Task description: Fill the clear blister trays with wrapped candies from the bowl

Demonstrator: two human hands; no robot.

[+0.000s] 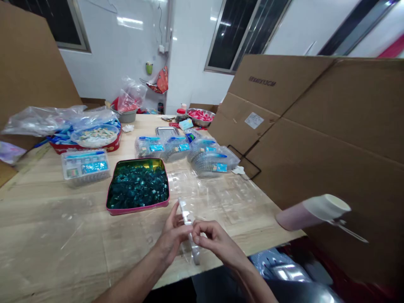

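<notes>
while between both hands, clear plastic strip

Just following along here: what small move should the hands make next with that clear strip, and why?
Probably lay the clear plastic strip flat on the wooden table: the left hand and right hand only pinch it upright with their fingertips, and its lower end sits close to the table edge.
</notes>
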